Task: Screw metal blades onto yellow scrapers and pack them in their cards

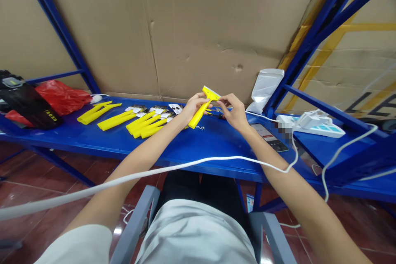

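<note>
A yellow scraper (199, 114) with a pale blade edge along its wide head is held up over the blue table. My left hand (195, 105) is closed round its neck, and the handle slants down to the lower left. At the right end of the scraper's head, the fingers of my right hand (233, 109) are pinched on its corner. Several more yellow scrapers (114, 120) lie in a row to the left, with dark and white pieces at their head ends. Behind my hands are small dark items, too blurred to name.
A black bottle (27, 101) and a red plastic bag (62, 97) are at the left. To the right lie a phone (268, 136) and a white power strip (312, 126). A white cable (198, 161) crosses in front of my arms. Cardboard (192, 33) stands behind the blue table (173, 148).
</note>
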`<state>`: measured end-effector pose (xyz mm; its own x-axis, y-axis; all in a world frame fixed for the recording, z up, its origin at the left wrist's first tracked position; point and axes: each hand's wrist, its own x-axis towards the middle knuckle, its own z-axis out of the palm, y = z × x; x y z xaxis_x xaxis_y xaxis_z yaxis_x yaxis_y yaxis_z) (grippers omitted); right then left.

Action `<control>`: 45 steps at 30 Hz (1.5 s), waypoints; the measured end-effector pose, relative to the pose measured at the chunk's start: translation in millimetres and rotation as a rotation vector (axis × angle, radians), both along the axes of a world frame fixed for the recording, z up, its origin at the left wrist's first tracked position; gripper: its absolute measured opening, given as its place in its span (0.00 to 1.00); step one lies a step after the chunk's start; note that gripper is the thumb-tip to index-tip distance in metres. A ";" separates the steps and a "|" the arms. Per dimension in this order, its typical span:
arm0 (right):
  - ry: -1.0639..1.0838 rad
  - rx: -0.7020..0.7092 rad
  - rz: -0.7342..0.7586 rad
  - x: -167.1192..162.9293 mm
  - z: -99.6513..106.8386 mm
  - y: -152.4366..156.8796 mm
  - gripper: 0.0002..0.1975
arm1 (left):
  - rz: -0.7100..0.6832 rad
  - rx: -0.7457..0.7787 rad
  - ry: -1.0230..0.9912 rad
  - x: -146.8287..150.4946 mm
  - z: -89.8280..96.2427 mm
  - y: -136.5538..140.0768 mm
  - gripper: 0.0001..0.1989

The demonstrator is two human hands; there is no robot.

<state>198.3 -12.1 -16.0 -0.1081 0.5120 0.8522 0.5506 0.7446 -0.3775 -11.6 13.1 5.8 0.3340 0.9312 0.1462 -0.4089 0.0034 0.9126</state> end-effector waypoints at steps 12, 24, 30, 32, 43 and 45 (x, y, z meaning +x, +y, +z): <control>-0.018 0.060 -0.018 7.1 -6.8 11.7 0.07 | -0.012 0.013 0.049 1.0 -6.7 5.4 0.26; 0.005 0.010 -0.017 8.9 -7.1 12.6 0.05 | -0.037 0.032 0.047 1.8 -7.3 1.1 0.25; 0.034 -0.021 -0.016 9.1 -6.5 12.3 0.07 | -0.041 0.010 0.042 2.6 -4.4 -2.3 0.25; 0.049 -0.035 -0.018 9.3 -6.6 12.8 0.07 | -0.048 0.006 0.039 2.8 -4.1 -3.1 0.25; 0.296 -0.232 0.035 10.3 -8.4 22.0 0.14 | -0.067 -0.013 0.030 3.2 -3.5 -4.0 0.25; 0.319 -0.259 0.040 10.9 -8.5 24.0 0.16 | -0.068 -0.016 0.022 3.2 -3.7 -4.3 0.24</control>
